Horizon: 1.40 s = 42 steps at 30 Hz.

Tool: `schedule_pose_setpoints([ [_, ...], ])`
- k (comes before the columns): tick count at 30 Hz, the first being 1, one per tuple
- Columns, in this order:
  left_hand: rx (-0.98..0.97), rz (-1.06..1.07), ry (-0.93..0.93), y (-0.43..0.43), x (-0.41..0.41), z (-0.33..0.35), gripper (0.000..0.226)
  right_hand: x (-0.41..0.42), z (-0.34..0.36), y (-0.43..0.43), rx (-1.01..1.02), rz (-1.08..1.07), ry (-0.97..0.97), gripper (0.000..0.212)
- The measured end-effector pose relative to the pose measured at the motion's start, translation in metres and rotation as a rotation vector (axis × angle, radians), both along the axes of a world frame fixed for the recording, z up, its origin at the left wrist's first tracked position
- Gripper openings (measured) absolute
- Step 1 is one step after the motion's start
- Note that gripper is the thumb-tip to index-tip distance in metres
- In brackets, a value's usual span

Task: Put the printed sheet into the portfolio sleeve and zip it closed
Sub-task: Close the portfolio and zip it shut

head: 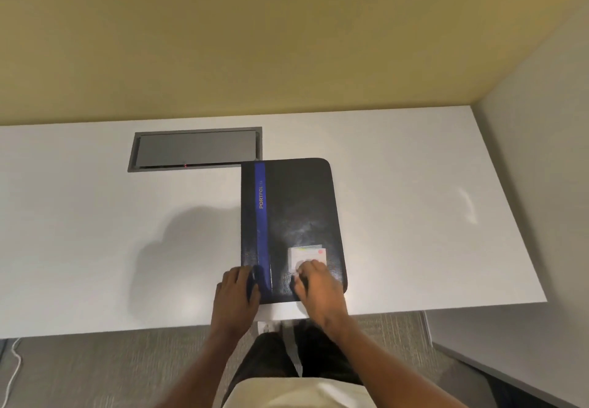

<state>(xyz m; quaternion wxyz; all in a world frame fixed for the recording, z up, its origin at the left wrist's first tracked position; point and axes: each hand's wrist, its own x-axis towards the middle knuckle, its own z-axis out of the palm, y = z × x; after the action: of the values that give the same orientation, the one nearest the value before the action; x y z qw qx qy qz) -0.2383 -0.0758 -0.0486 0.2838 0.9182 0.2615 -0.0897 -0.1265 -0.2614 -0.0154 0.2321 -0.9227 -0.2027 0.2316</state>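
A black portfolio [299, 203] with a blue stripe reading "PORTFOLIO" lies closed and flat on the white desk [95, 232], its near edge by the desk's front. A small white printed card or label [307, 256] with a red dot sits on its cover near the lower right. My left hand [237, 289] grips the portfolio's near left corner, fingers curled over the edge. My right hand [314, 283] rests on the cover over the label's lower part, fingers bent; what they pinch is hidden. No larger printed sheet is visible.
A grey recessed cable hatch [196, 149] is set into the desk behind the portfolio's far left corner. A grey partition wall [541, 184] bounds the desk on the right. Yellow wall behind. A white cable [14, 363] lies on the carpet at lower left.
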Motion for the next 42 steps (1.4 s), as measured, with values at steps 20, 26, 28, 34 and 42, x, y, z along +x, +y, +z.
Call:
schedule_pose_setpoints([
  [20,-0.158,0.020,-0.005,0.024,-0.066,-0.018,0.010,-0.139,-0.035,0.094,0.030,-0.342,0.160,0.028],
  [26,-0.154,-0.042,-0.060,0.029,-0.063,-0.011,0.011,-0.151,-0.044,0.098,0.087,-0.548,0.194,0.014],
  [28,-0.062,-0.115,-0.033,0.032,-0.062,-0.009,0.012,-0.152,-0.044,0.097,0.053,-0.552,0.152,0.017],
  [34,0.073,-0.207,-0.008,0.035,-0.057,-0.003,0.021,-0.148,-0.039,0.107,0.002,-0.549,0.047,0.019],
  [42,0.220,-0.285,0.092,0.035,-0.050,0.005,0.028,-0.149,-0.042,0.097,-0.101,-0.456,-0.068,0.022],
])
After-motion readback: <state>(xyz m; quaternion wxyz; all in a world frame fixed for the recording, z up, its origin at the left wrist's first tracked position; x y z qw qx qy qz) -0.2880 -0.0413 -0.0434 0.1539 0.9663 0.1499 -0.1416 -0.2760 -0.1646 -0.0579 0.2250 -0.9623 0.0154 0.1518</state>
